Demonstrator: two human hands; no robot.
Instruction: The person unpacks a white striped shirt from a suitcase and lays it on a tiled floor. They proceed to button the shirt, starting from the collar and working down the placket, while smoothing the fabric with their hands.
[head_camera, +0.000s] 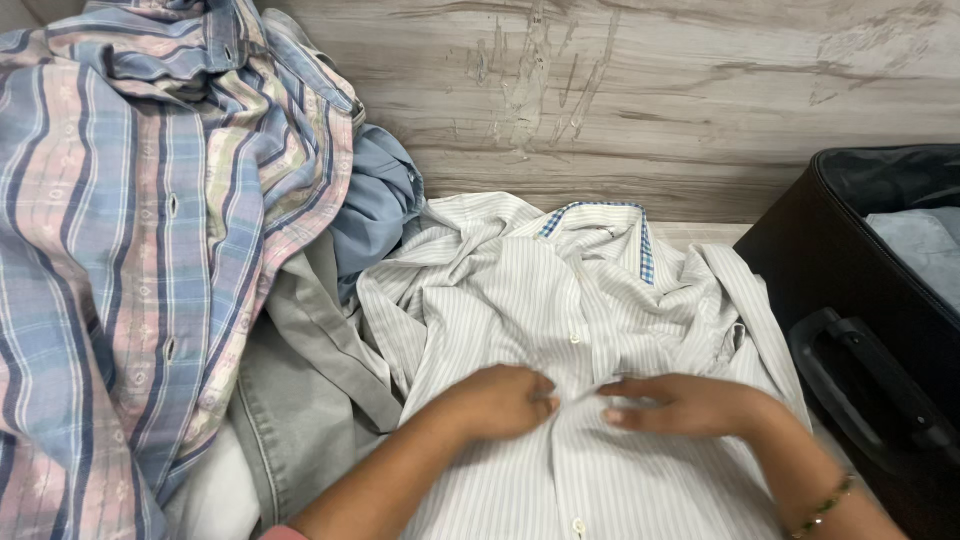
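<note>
- Shirt (560, 330), white with thin stripes, lies face up at centre frame, collar toward the wall, sleeves and sides bunched and not yet folded in.
- Placket looks buttoned above the hands and below them; the middle, where the hands meet, is covered, so its state cannot be told.
- Left hand (500, 400) rests on the placket, fingers curled, its grip seemingly pinching the cloth edge.
- Right hand (680, 403) lies flatter, fingertips pressing the cloth just beside the left hand; a bracelet (825, 505) sits on its wrist.
- Plaid shirt (140, 240) fills the left of the frame, over a grey garment (300, 400) and a blue one (375, 205).
- Suitcase (850, 300), black, stands open at the right edge with folded cloth inside.
</note>
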